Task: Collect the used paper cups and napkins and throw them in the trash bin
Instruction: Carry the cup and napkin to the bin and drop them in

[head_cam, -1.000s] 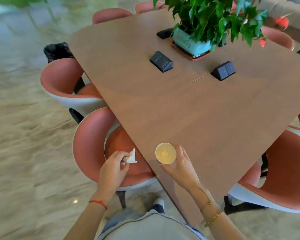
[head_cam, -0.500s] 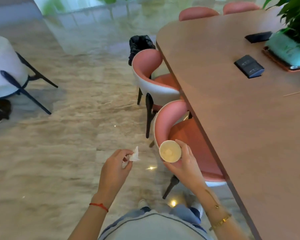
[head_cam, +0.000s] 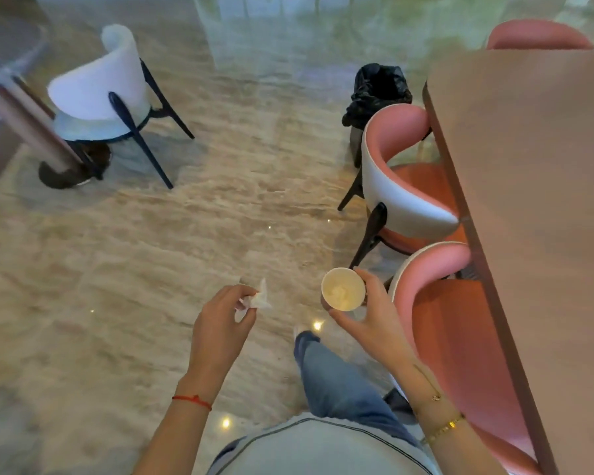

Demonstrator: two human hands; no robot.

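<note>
Left hand (head_cam: 220, 323): closed in a pinch on a crumpled white napkin (head_cam: 256, 298), which projects from the fingertips to the upper right. Right hand (head_cam: 374, 320): fingers curled around an upright paper cup (head_cam: 343, 289), mouth open to the camera, thumb below, fingers on the far side. Both items are carried above the marble floor (head_cam: 151, 269). The black-lined trash bin (head_cam: 378, 94) stands well ahead, behind a pink chair (head_cam: 402, 180) beside the table (head_cam: 535, 200).

A: What's white near the fingers?
B: The crumpled napkin (head_cam: 254, 298) pinched in them; the paper cup (head_cam: 343, 289) is cream inside.
A: Beyond them?
B: Pink chairs (head_cam: 460, 323), black bin bag (head_cam: 378, 90), beige veined floor (head_cam: 151, 269).
</note>
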